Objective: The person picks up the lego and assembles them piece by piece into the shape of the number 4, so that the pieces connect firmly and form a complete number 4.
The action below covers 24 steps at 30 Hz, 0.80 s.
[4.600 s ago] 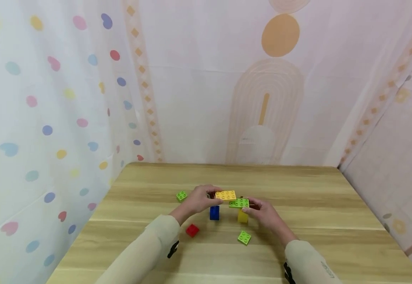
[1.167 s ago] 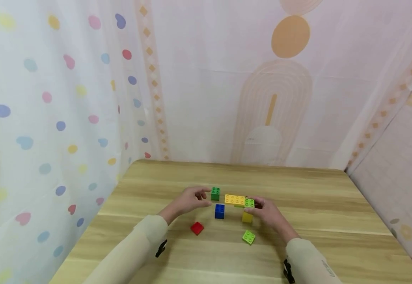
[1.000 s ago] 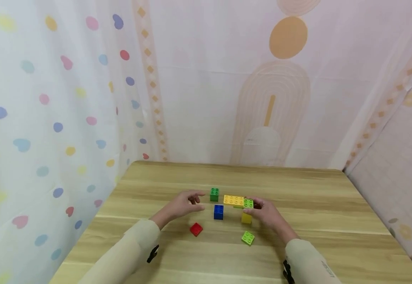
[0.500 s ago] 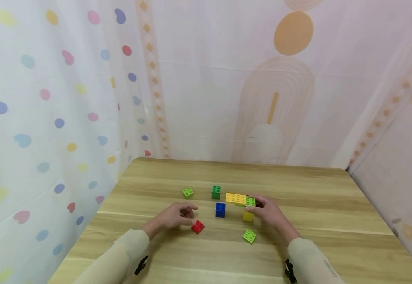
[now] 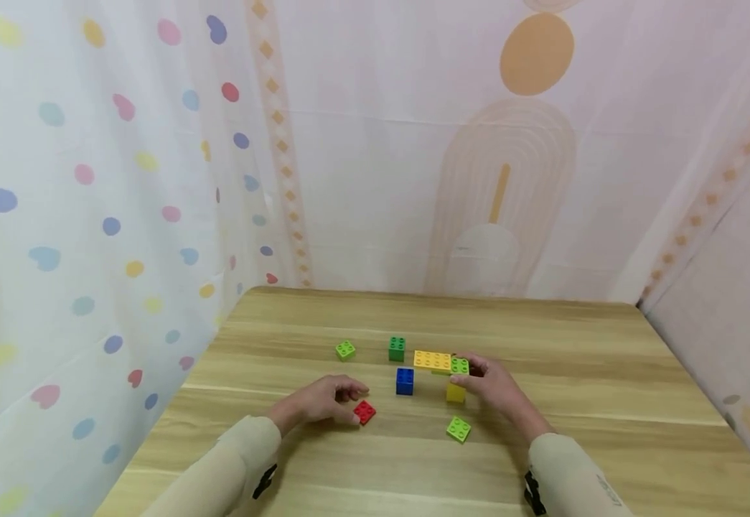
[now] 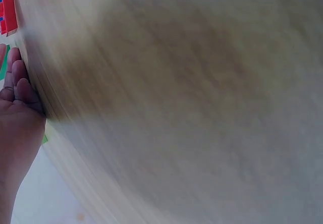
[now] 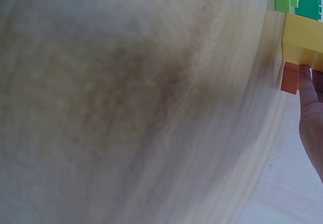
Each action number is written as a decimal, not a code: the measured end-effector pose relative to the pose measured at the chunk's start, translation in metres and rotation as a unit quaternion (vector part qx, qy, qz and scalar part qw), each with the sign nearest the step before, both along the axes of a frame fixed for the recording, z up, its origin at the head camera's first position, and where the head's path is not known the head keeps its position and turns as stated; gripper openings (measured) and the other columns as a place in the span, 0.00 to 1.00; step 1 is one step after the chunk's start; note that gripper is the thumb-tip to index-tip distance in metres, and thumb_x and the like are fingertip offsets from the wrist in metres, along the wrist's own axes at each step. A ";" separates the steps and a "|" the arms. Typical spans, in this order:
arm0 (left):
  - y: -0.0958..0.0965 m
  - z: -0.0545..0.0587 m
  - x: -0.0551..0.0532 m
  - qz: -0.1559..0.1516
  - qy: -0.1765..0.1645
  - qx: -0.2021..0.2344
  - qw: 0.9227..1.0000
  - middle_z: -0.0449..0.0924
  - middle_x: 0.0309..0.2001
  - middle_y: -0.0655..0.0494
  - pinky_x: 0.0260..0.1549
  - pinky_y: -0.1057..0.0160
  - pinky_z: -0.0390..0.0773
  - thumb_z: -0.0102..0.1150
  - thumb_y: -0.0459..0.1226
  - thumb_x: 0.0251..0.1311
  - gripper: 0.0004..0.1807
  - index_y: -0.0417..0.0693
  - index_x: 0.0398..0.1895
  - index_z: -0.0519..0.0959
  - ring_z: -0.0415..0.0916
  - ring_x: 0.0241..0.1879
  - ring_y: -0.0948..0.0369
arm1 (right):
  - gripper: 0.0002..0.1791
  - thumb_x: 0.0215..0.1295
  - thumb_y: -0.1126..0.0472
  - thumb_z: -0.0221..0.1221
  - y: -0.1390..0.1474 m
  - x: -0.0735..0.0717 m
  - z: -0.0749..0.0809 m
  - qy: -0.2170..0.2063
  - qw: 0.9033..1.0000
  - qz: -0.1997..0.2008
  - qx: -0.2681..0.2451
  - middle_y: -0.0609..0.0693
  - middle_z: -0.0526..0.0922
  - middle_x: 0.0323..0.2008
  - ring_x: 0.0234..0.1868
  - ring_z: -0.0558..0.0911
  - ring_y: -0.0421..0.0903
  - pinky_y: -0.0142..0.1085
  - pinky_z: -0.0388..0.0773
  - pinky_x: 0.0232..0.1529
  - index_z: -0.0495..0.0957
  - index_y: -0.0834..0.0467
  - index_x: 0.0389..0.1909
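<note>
My right hand [image 5: 494, 388] pinches the right end of a long lime-green brick [image 5: 460, 365]. A long yellow brick [image 5: 433, 360] lies on that brick and juts out to the left. Underneath stands a yellow block [image 5: 456, 391]. The right wrist view shows my fingers against the yellow block [image 7: 303, 38], beside an orange-red brick [image 7: 289, 77]. My left hand [image 5: 316, 399] is low over the table, its thumb tip right at the left edge of a flat red brick [image 5: 364, 412], fingers loosely bent above it. In the left wrist view the red brick [image 6: 10, 13] shows beyond the fingers.
A blue brick [image 5: 404, 382] stands left of the stack, with a dark green brick [image 5: 397, 349] behind it. One small lime-green brick [image 5: 345, 350] lies farther left, another lime-green brick [image 5: 458, 429] in front of the stack. Patterned curtains rise behind the wooden table [image 5: 542, 323].
My left hand set the long yellow brick onto the lime-green one, let go, and moved left and nearer to the red brick. My right hand has stayed at the stack.
</note>
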State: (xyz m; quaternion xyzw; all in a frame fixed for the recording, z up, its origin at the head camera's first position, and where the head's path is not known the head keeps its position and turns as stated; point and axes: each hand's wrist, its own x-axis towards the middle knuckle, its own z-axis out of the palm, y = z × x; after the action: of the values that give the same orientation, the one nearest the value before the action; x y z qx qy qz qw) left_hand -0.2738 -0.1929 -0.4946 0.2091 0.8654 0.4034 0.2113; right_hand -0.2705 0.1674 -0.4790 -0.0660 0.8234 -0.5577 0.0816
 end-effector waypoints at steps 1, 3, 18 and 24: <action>0.000 -0.001 0.000 -0.001 0.002 -0.002 1.000 0.75 0.45 0.58 0.49 0.57 0.70 0.76 0.40 0.52 0.30 0.49 0.60 0.79 0.69 0.46 0.58 | 0.28 0.62 0.53 0.68 0.000 0.000 0.000 0.001 1.000 0.000 0.001 0.51 0.81 0.49 0.44 0.77 0.46 0.38 0.76 0.41 0.77 0.56 0.62; 0.000 -0.002 0.001 0.001 0.002 -0.004 1.000 0.75 0.45 0.58 0.48 0.57 0.70 0.76 0.39 0.52 0.29 0.49 0.59 0.79 0.69 0.46 0.58 | 0.28 0.62 0.53 0.69 -0.001 0.000 0.001 0.003 1.000 0.001 0.000 0.51 0.81 0.48 0.44 0.77 0.47 0.38 0.76 0.41 0.77 0.56 0.62; 0.008 -0.004 0.004 -0.022 0.055 -0.034 0.998 0.75 0.44 0.61 0.47 0.58 0.69 0.74 0.38 0.54 0.20 0.53 0.51 0.83 0.67 0.44 0.59 | 0.29 0.62 0.50 0.68 0.001 0.001 0.000 0.005 1.000 -0.001 0.009 0.51 0.81 0.49 0.44 0.77 0.46 0.38 0.76 0.41 0.77 0.56 0.63; 0.007 -0.004 0.005 -0.034 0.093 -0.045 0.994 0.74 0.41 0.62 0.43 0.60 0.68 0.73 0.42 0.56 0.17 0.51 0.49 0.84 0.67 0.41 0.60 | 0.28 0.63 0.52 0.68 0.001 0.001 -0.001 -0.001 1.000 -0.001 0.001 0.51 0.81 0.49 0.44 0.77 0.46 0.38 0.75 0.41 0.77 0.55 0.63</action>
State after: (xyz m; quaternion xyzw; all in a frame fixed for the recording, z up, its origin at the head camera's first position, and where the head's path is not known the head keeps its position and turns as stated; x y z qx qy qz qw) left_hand -0.2688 -0.1854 -0.4990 0.2652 0.8911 0.3354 0.1522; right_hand -0.2699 0.1682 -0.4801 -0.0648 0.8239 -0.5569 0.0824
